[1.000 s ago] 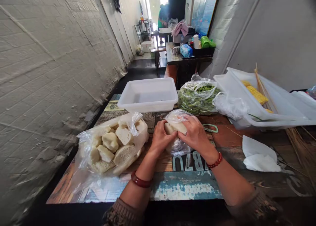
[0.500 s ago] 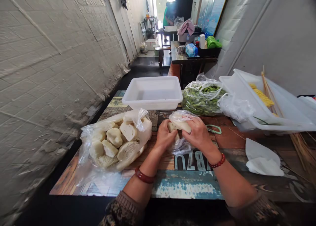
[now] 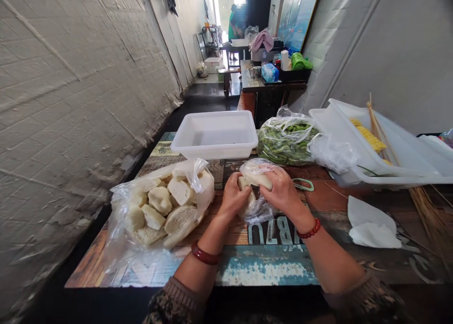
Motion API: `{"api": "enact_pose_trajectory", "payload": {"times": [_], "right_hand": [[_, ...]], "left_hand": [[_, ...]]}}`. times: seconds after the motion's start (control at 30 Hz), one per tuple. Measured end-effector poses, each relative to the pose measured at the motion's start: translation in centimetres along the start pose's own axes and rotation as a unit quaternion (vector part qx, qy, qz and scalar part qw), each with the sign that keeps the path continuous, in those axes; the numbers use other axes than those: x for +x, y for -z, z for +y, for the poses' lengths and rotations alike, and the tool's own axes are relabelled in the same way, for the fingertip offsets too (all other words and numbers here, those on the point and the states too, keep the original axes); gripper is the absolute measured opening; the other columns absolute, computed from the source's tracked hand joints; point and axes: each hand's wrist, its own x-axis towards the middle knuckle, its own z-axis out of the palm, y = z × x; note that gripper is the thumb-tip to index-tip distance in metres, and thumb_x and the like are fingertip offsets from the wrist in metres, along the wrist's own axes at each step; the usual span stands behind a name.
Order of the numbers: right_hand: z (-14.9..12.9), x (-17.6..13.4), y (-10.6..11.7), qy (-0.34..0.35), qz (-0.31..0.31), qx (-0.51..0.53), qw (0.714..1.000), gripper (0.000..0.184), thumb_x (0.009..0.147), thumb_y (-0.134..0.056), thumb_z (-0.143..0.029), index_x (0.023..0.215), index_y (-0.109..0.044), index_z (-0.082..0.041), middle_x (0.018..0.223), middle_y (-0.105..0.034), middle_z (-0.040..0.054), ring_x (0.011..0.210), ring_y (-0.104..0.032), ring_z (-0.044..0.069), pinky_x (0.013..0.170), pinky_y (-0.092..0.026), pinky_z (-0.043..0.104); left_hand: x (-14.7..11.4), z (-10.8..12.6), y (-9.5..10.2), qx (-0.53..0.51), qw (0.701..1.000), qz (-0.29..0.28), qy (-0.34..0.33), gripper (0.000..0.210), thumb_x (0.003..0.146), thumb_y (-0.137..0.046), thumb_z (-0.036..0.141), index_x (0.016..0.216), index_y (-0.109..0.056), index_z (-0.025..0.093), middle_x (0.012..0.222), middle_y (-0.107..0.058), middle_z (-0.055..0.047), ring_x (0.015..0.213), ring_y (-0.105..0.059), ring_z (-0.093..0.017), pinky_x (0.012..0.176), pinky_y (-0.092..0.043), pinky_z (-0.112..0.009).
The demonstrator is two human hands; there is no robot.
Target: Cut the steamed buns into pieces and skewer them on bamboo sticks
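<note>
Both my hands work at a small clear plastic bag (image 3: 257,209) holding pale white buns, in the middle of the painted wooden table (image 3: 269,267). My left hand (image 3: 233,196) grips the bag's left side. My right hand (image 3: 283,191) presses on top, closed over a pale bun (image 3: 260,180) through the plastic. To the left lies a larger open plastic bag (image 3: 159,210) full of white bun pieces. An empty white plastic tub (image 3: 215,135) stands just beyond my hands.
A bag of green pods (image 3: 285,142) and a white bin (image 3: 375,147) with corn and wooden skewers sit at the right. Green-handled scissors (image 3: 304,185) lie by my right hand; a white tissue (image 3: 371,227) lies farther right. A wall runs along the left. A person (image 3: 235,24) stands far back.
My hands have kept kneading the small bag, shifting only slightly on it. The view has swayed a little; nothing else on the table moved.
</note>
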Motion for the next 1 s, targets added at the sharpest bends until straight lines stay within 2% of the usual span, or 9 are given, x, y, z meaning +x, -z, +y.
{"api": "enact_pose_trajectory", "payload": {"times": [0.2, 0.3, 0.4, 0.57, 0.73, 0.87, 1.0], "right_hand": [[0.3, 0.0, 0.0, 0.001, -0.034, 0.020, 0.999, 0.045, 0.078, -0.064, -0.018, 0.122, -0.064, -0.010, 0.126, -0.065, 0.0188, 0.120, -0.058, 0.032, 0.108, -0.046, 0.049], [0.3, 0.1, 0.2, -0.003, -0.048, 0.019, 0.999, 0.052, 0.077, -0.070, -0.024, 0.126, -0.062, -0.007, 0.128, -0.064, 0.0206, 0.121, -0.056, 0.033, 0.109, -0.045, 0.050], [0.5, 0.1, 0.4, -0.008, -0.057, 0.025, 0.998, 0.052, 0.078, -0.071, -0.022, 0.127, -0.061, -0.007, 0.127, -0.065, 0.0197, 0.122, -0.055, 0.032, 0.109, -0.045, 0.048], [0.5, 0.3, 0.7, -0.029, -0.080, 0.014, 0.996, 0.039, 0.084, -0.065, -0.020, 0.122, -0.065, -0.010, 0.124, -0.067, 0.0177, 0.121, -0.056, 0.030, 0.107, -0.045, 0.046], [-0.5, 0.3, 1.0, -0.064, -0.103, -0.021, 0.992, 0.046, 0.085, -0.066, -0.024, 0.130, -0.061, -0.011, 0.126, -0.067, 0.0166, 0.124, -0.054, 0.030, 0.107, -0.044, 0.045], [-0.9, 0.3, 1.1, -0.084, -0.108, -0.037, 0.990, 0.052, 0.084, -0.070, -0.028, 0.132, -0.059, -0.013, 0.131, -0.064, 0.0186, 0.124, -0.054, 0.033, 0.106, -0.042, 0.048], [-0.6, 0.5, 1.2, -0.070, -0.134, -0.018, 0.988, 0.040, 0.086, -0.066, -0.023, 0.126, -0.063, -0.015, 0.128, -0.066, 0.0157, 0.119, -0.058, 0.028, 0.103, -0.045, 0.041]], "left_hand": [[-0.3, 0.7, 0.1, -0.012, 1.000, -0.011, 0.008, 0.030, 0.070, -0.064, 0.016, 0.099, -0.059, 0.018, 0.090, -0.065, -0.001, 0.086, -0.061, -0.019, 0.081, -0.047, -0.031], [-0.4, 0.7, 0.1, -0.003, 1.000, -0.012, -0.012, 0.030, 0.070, -0.065, 0.018, 0.099, -0.059, 0.018, 0.092, -0.066, -0.002, 0.089, -0.061, -0.021, 0.086, -0.047, -0.033], [-0.4, 0.6, 0.2, 0.011, 0.999, -0.014, -0.031, 0.030, 0.068, -0.064, 0.017, 0.098, -0.058, 0.019, 0.093, -0.066, -0.002, 0.091, -0.062, -0.022, 0.088, -0.047, -0.035], [-0.4, 0.9, 0.4, 0.005, 0.999, -0.044, -0.004, 0.032, 0.067, -0.058, 0.016, 0.099, -0.060, 0.019, 0.089, -0.066, -0.001, 0.086, -0.062, -0.021, 0.084, -0.049, -0.034], [-0.4, 1.3, 0.4, -0.012, 0.998, -0.057, 0.008, 0.034, 0.070, -0.060, 0.021, 0.104, -0.061, 0.018, 0.090, -0.068, -0.001, 0.081, -0.062, -0.020, 0.078, -0.050, -0.032], [-0.2, 1.0, 0.0, -0.001, 0.998, -0.062, -0.016, 0.033, 0.070, -0.064, 0.027, 0.102, -0.061, 0.018, 0.089, -0.068, -0.002, 0.080, -0.062, -0.020, 0.076, -0.050, -0.032], [-0.1, 0.9, 0.0, 0.009, 0.996, -0.080, -0.031, 0.032, 0.067, -0.064, 0.024, 0.099, -0.062, 0.019, 0.089, -0.068, -0.003, 0.083, -0.062, -0.021, 0.077, -0.049, -0.032]]}}
